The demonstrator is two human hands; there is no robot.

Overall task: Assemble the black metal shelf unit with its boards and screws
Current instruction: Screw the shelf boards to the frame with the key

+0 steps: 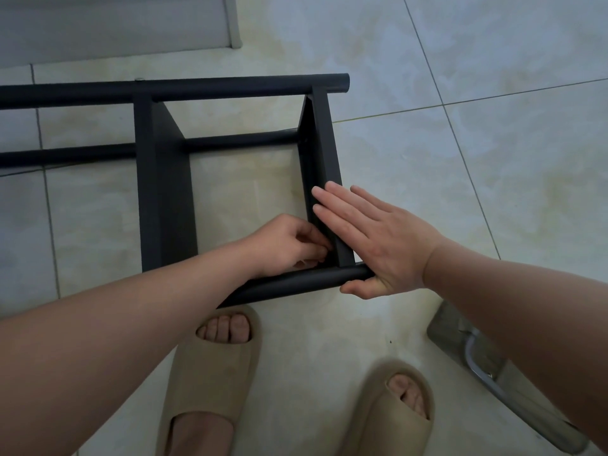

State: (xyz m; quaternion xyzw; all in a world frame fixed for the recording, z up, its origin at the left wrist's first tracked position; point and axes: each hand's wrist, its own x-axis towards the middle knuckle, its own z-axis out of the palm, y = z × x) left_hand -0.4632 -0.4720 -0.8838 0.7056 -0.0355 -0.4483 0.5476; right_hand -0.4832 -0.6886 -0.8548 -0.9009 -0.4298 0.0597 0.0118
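head view, looking down at your two hands on the shelf frame point(164, 209). your left hand point(289, 245) is curled up tight. its fingertips point(320, 250) are bunched together and pushed into the inside corner where the right-hand board point(320, 143) meets the near tube point(296, 284). you cannot tell whether they pinch anything, because the knuckles hide that spot. your right hand point(371, 238) lies flat and relaxed with nothing in it. its straight fingers point(332, 202) rest along the top edge of that same board, pointing toward 10 o'clock. its thumb point(358, 287) touches the free end of the near tube from below.

the shelf frame is black and lies on the tiled floor point(460, 159), spreading from the middle of the view out to 9 o'clock. the right-hand board and the left-hand board point(161, 153) stand on edge, side by side and well apart. both run from the near tube up to the far tube point(82, 95). the far tube crosses from the 9 o'clock edge and ends just past the right-hand board, toward 12 o'clock. a thinner middle tube point(240, 139) runs between the two boards, lower down near the floor.

your feet are at 6 o'clock in beige slippers, the left slipper point(210, 373) just beside the near tube and the right slipper point(394, 406) further toward 5 o'clock. a pale grey panel point(115, 24) lies at 11 o'clock. a grey metal piece point(493, 366) with a shiny curved bar sits at 4 o'clock, partly behind your right forearm.
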